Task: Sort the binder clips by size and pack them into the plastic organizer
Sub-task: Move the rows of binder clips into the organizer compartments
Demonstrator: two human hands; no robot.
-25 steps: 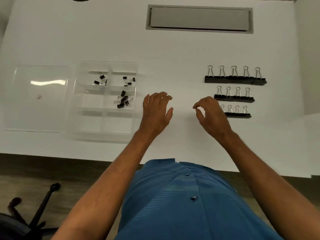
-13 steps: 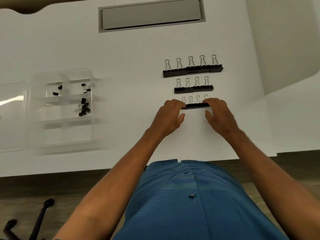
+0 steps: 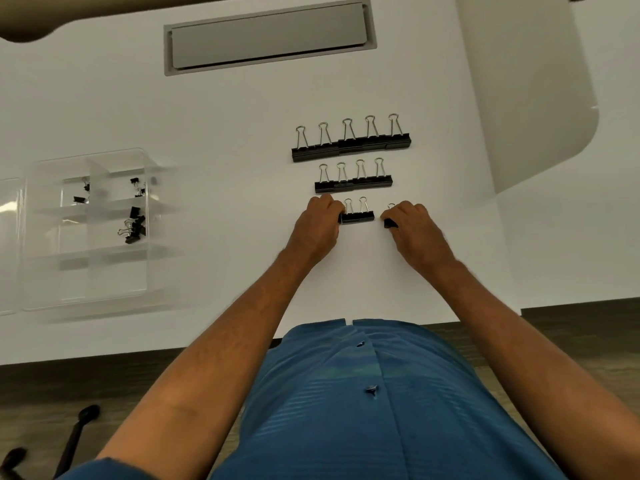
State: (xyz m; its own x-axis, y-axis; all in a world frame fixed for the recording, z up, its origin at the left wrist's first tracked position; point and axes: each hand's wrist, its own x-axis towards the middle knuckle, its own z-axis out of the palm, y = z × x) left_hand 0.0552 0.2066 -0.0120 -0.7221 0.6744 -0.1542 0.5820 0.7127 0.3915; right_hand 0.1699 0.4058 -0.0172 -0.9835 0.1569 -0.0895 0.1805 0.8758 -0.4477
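Three rows of black binder clips lie on the white table: a far row of large clips (image 3: 351,144), a middle row of medium clips (image 3: 353,183), and a near row of small clips (image 3: 358,216). My left hand (image 3: 317,226) grips the left end of the near row. A single small clip (image 3: 389,222), pulled a little to the right of that row, is pinched in my right hand (image 3: 414,226). The clear plastic organizer (image 3: 34,237) stands at the left, with several tiny clips (image 3: 133,225) in its far compartments.
A grey cable hatch (image 3: 268,36) is set into the table's far side. The organizer's clear lid (image 3: 7,244) lies at the left edge. A second white desk surface (image 3: 536,98) adjoins on the right. A chair base (image 3: 74,441) shows on the floor below.
Both hands moved right from the table's middle to the near row of small clips. My right hand has drawn the rightmost clip away from the row. The view swung to the right.
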